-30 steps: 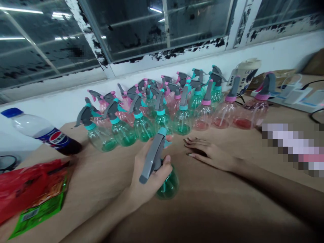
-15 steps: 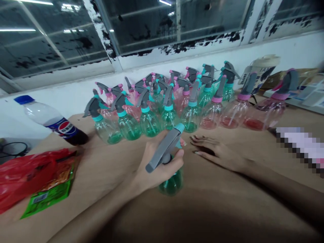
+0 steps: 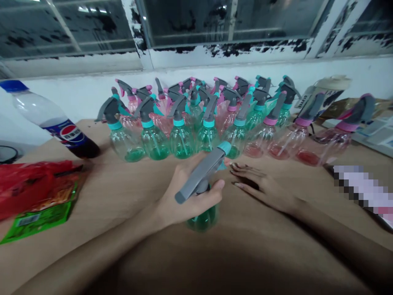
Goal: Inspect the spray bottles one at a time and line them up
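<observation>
Head view: locate green spray bottle at near centre of table, inside grip of left hand. Note left hand wrapped round neck below grey spray head, thumb on near side, other fingers partly hidden behind spray head. Observe turquoise nozzle directed away and to the right, with grey tail end slanting back over left hand. Find green body below, partly covered by thumb and palm; treat contact of base with table as unclear.

Locate right hand to the right of held bottle, near but apart. Note palm down on table, fingers extended leftward, thumb spread from forefinger.

Find front row of spray bottles just beyond both hands: five green at left, three pink at right. Find rear spray bottles behind, before white wall. Identify at left cola bottle, red bag and green packet.
</observation>
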Demonstrator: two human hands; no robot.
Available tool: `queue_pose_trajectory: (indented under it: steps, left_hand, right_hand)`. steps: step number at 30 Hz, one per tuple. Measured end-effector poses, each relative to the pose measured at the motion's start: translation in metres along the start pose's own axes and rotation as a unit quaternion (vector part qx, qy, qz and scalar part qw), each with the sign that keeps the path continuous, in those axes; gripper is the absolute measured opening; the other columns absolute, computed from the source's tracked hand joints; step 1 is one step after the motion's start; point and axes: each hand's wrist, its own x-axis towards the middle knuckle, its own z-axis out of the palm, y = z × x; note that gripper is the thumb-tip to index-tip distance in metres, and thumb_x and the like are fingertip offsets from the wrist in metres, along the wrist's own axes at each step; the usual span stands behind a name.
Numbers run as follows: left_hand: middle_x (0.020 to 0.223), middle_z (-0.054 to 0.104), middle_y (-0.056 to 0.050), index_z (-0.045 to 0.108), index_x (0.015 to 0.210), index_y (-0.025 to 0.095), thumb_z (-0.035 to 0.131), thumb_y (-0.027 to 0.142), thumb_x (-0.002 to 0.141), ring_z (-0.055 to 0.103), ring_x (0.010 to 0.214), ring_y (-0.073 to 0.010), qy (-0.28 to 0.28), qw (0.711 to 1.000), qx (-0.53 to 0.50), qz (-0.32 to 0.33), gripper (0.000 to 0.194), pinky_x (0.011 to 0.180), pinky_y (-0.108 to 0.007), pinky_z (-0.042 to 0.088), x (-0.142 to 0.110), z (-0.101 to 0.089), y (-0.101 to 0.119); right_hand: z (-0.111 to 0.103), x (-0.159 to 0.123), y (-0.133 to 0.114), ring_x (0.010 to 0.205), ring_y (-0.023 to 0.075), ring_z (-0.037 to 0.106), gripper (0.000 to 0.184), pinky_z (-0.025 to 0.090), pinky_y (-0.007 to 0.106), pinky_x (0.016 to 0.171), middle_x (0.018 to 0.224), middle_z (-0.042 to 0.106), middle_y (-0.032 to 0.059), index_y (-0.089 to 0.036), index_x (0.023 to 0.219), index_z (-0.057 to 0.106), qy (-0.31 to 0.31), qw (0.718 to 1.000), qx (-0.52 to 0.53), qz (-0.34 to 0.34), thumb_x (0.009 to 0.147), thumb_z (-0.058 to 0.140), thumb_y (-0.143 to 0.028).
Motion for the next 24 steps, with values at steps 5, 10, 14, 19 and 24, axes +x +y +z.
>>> queue_pose_trajectory:
  steps: [5, 10, 14, 19, 24]
  left_hand:
    - [0.074, 0.06, -0.001, 0.059, 0.094, 0.023, 0.054, 0.023, 0.074, 0.059, 0.069, -0.0171, -0.001, 1.0, 0.005, -0.003, 0.021, 0.07, -0.03, 0.052, -0.0012, 0.0025, -0.0032]
    - [0.075, 0.058, 0.0, 0.06, 0.088, 0.024, 0.055, 0.022, 0.074, 0.056, 0.067, -0.0159, 0.001, 1.0, 0.008, 0.006, 0.014, 0.066, -0.028, 0.05, -0.001, 0.0028, -0.0049]
    - [0.077, 0.06, 0.001, 0.06, 0.095, 0.024, 0.055, 0.022, 0.076, 0.055, 0.062, -0.0143, -0.001, 1.0, 0.007, 0.012, 0.02, 0.063, -0.027, 0.05, -0.0026, 0.0036, -0.0061]
    - [0.082, 0.063, 0.001, 0.057, 0.103, 0.024, 0.056, 0.024, 0.074, 0.057, 0.06, -0.0129, -0.001, 0.999, -0.022, 0.04, 0.028, 0.061, -0.026, 0.05, -0.0011, 0.0036, -0.0067]
    - [0.075, 0.062, 0.001, 0.057, 0.088, 0.02, 0.058, 0.02, 0.07, 0.058, 0.061, -0.0137, -0.002, 0.998, -0.006, 0.07, 0.018, 0.059, -0.027, 0.049, 0.0058, 0.001, -0.0032]
  right_hand:
    - [-0.0011, -0.0008, -0.0003, 0.129, 0.0242, 0.042, 0.046, 0.033, 0.052, 0.109, 0.136, 0.051, 0.0029, -0.029, 0.135, 0.044, 0.001, 1.0, -0.002, 0.003, 0.09, 0.046, -0.041]
    - [-0.002, -0.0022, 0.0009, 0.13, 0.0235, 0.04, 0.047, 0.033, 0.05, 0.109, 0.137, 0.05, 0.0046, -0.026, 0.135, 0.044, -0.006, 1.0, -0.001, -0.002, 0.091, 0.046, -0.041]
    - [-0.0029, -0.0022, 0.0003, 0.129, 0.0235, 0.041, 0.045, 0.034, 0.048, 0.109, 0.137, 0.05, 0.0047, -0.024, 0.133, 0.046, -0.003, 1.0, -0.005, -0.003, 0.091, 0.045, -0.04]
    - [-0.0039, -0.0016, -0.0022, 0.128, 0.023, 0.042, 0.045, 0.035, 0.049, 0.108, 0.136, 0.05, 0.006, -0.024, 0.133, 0.046, 0.001, 1.0, -0.013, -0.008, 0.091, 0.044, -0.039]
    - [-0.0053, -0.0018, -0.0027, 0.129, 0.0224, 0.042, 0.045, 0.034, 0.048, 0.109, 0.136, 0.051, 0.0064, -0.022, 0.133, 0.046, -0.01, 1.0, -0.016, -0.006, 0.092, 0.044, -0.039]
